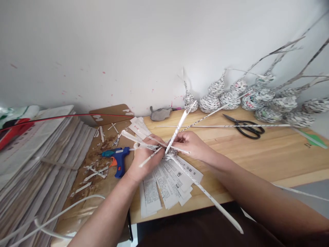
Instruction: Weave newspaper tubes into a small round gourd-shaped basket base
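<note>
Between my hands is a small woven paper piece (170, 156), with several rolled newspaper tubes sticking out of it in all directions. My left hand (147, 157) is closed round its left side, and the fingertips are partly hidden behind the tubes. On the other side my right hand (189, 144) pinches a rolled paper tube (205, 118) close to the weave. One thick tube (177, 132) points up toward the wall, and a long one (213, 199) slants toward my body. Fanned newspaper strips (174, 181) lie beneath the piece on the wooden table (269, 157).
Black-handled scissors (248, 128) lie at the right, before a row of woven paper gourds (267, 103) along the wall. A blue glue gun (120, 161) rests left of my hands among paper scraps (96, 173). Stacked newspapers (51, 154) fill the far left. A grey cloth (160, 114) sits behind.
</note>
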A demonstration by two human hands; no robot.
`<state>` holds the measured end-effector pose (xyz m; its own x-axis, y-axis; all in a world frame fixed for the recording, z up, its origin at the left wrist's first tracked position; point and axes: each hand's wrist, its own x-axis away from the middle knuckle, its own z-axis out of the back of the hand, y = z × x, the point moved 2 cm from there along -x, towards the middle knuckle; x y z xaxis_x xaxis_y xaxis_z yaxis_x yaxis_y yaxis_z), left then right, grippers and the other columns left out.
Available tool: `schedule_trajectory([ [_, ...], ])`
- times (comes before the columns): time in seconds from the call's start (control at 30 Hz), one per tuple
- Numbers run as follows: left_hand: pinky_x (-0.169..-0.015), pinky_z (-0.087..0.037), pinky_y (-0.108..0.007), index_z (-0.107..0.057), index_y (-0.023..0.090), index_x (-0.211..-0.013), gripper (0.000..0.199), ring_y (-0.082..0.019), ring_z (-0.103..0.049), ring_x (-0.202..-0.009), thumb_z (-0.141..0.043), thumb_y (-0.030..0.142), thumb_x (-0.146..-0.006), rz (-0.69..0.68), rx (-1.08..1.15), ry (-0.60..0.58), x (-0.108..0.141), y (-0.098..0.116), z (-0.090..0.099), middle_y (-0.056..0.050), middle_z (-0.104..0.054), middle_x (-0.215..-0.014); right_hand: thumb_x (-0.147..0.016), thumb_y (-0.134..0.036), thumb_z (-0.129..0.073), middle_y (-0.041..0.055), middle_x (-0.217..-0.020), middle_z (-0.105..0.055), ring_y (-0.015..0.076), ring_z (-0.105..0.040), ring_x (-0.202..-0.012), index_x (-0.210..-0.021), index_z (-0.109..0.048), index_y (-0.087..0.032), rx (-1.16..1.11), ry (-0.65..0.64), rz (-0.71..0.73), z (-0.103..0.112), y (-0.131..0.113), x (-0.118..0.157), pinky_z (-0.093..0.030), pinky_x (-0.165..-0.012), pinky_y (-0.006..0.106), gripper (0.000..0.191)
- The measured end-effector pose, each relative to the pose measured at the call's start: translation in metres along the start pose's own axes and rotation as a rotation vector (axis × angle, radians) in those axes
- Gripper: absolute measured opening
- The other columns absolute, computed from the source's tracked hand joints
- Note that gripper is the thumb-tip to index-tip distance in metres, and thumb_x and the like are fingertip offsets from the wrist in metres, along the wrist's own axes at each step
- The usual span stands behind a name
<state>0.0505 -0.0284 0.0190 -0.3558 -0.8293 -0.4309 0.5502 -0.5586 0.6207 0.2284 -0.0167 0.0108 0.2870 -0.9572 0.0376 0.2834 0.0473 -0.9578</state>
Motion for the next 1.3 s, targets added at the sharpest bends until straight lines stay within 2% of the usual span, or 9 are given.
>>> schedule_trajectory([
  [0.1,-0.082,-0.053,-0.031,-0.069,0.020,-0.077,0.012,-0.017,-0.066,-0.078,-0.064,0.009,-0.077,0.068,0.045,0.017,-0.001,0.001,0.000,-0.001,-0.071,-0.078,-0.079,-0.023,-0.067,0.0044,-0.074,-0.072,0.0165,-0.064,-0.067,-0.079,-0.075,-0.015,0.113,0.034,0.023,-0.001,-0.007,0.003,-0.047,-0.060,0.026,0.011],
  [0.23,-0.079,-0.055,-0.031,-0.072,0.020,-0.092,0.016,-0.018,-0.069,-0.079,-0.065,0.015,-0.078,0.175,0.116,0.021,0.000,0.000,-0.002,-0.002,-0.075,-0.084,-0.079,-0.010,-0.063,0.0058,-0.084,-0.072,0.0174,-0.065,-0.075,-0.082,-0.073,-0.016,0.415,0.177,0.243,-0.001,-0.014,0.008,-0.048,-0.073,0.029,0.012],
  [0.43,-0.081,-0.055,-0.033,-0.072,0.021,-0.089,0.015,-0.019,-0.070,-0.085,-0.063,0.015,-0.079,0.118,0.041,0.006,0.002,-0.004,-0.004,-0.003,-0.075,-0.089,-0.083,-0.010,-0.058,0.0071,-0.086,-0.070,0.0203,-0.065,-0.081,-0.086,-0.070,-0.017,0.533,0.150,0.296,-0.002,-0.007,0.006,-0.050,-0.077,0.032,0.014],
  [0.57,-0.082,-0.056,-0.033,-0.070,0.020,-0.088,0.015,-0.019,-0.070,-0.083,-0.062,0.014,-0.078,0.156,0.085,-0.026,0.001,-0.008,-0.007,-0.002,-0.074,-0.085,-0.081,-0.002,-0.051,0.0097,-0.097,-0.068,0.0240,-0.060,-0.098,-0.087,-0.067,-0.017,0.675,0.191,0.511,-0.007,-0.010,0.011,-0.048,-0.091,0.036,0.023],
  [0.63,-0.085,-0.055,-0.035,-0.070,0.020,-0.089,0.015,-0.020,-0.070,-0.087,-0.062,0.013,-0.078,0.159,0.087,-0.010,0.001,-0.009,-0.008,-0.003,-0.075,-0.089,-0.082,-0.002,-0.050,0.0114,-0.102,-0.067,0.0253,-0.058,-0.103,-0.088,-0.066,-0.017,0.731,0.210,0.557,-0.009,-0.012,0.014,-0.046,-0.095,0.039,0.023],
  [0.73,-0.086,-0.055,-0.035,-0.070,0.020,-0.092,0.019,-0.020,-0.070,-0.090,-0.061,0.012,-0.077,0.166,0.098,0.003,0.002,-0.009,-0.010,-0.004,-0.074,-0.093,-0.086,-0.003,-0.046,0.0119,-0.099,-0.069,0.0255,-0.059,-0.101,-0.091,-0.065,-0.015,0.821,0.183,0.524,-0.014,-0.012,0.016,-0.046,-0.094,0.038,0.023],
  [0.83,-0.077,-0.057,-0.031,-0.069,0.020,-0.090,0.018,-0.018,-0.070,-0.083,-0.059,0.011,-0.078,0.217,0.128,-0.018,0.002,-0.009,-0.012,-0.003,-0.074,-0.087,-0.090,-0.006,-0.046,0.0119,-0.094,-0.070,0.0251,-0.062,-0.095,-0.096,-0.064,-0.013,0.853,0.169,0.444,-0.016,-0.010,0.017,-0.047,-0.089,0.036,0.020],
  [1.13,-0.055,-0.052,-0.024,-0.069,0.018,-0.087,0.012,-0.014,-0.064,-0.058,-0.065,0.022,-0.077,0.342,0.284,-0.040,-0.001,-0.007,-0.009,-0.001,-0.072,-0.072,-0.086,-0.007,-0.053,0.0065,-0.091,-0.072,0.0203,-0.066,-0.088,-0.096,-0.066,-0.018,0.628,0.220,0.414,-0.010,-0.002,0.013,-0.048,-0.080,0.030,0.019],
  [1.3,-0.057,-0.052,-0.024,-0.068,0.018,-0.082,0.008,-0.014,-0.065,-0.059,-0.066,0.021,-0.075,0.344,0.268,0.027,0.000,-0.004,-0.007,0.000,-0.070,-0.069,-0.086,-0.007,-0.054,0.0063,-0.093,-0.072,0.0199,-0.066,-0.090,-0.096,-0.066,-0.019,0.594,0.209,0.443,-0.007,-0.003,0.013,-0.049,-0.082,0.030,0.020],
])
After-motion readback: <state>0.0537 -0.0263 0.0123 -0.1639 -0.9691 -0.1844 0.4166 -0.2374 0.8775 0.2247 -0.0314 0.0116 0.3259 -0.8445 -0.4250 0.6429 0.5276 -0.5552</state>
